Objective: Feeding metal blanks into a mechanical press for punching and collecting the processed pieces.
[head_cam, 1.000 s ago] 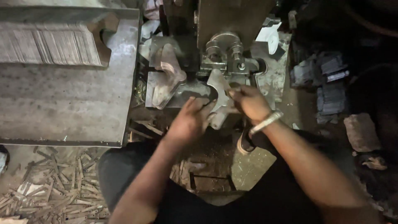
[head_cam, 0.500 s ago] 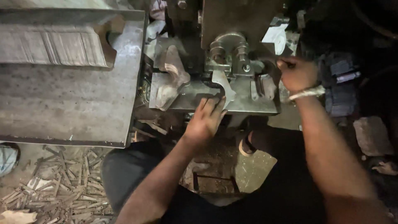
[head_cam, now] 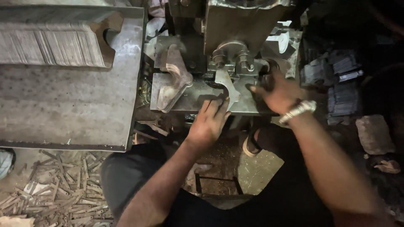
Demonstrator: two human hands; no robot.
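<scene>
Resting on the front edge of the press bed (head_cam: 198, 98), the left hand (head_cam: 209, 122) lay flat with its fingers (head_cam: 216, 105) spread and stretched forward, their tips touching the lower end of a curved metal blank (head_cam: 229, 90). It closed on nothing; the hand pressed or steadied the piece rather than gripping it. The blank sat on the bed just below the die block (head_cam: 229, 59), its hooked cut-out facing right. The right hand (head_cam: 275, 92) was just to the right of the blank, fingers partly curled and blurred; whether it held anything could not be told. A pale metal bracelet (head_cam: 298, 111) circled its wrist.

To the left of the blank, a small pile of shaped blanks (head_cam: 172, 80) leaned on the bed. Further left stood a flat steel table (head_cam: 71, 105), and along its far edge lay a long row of stacked sheet pieces (head_cam: 50, 46) set on edge. Metal scrap strips (head_cam: 54, 189) littered the floor under the table's near edge. On the right, in the dark, sat stacks of dark parts (head_cam: 341, 80). The person's foot in a sandal (head_cam: 252, 145) showed beneath the press.
</scene>
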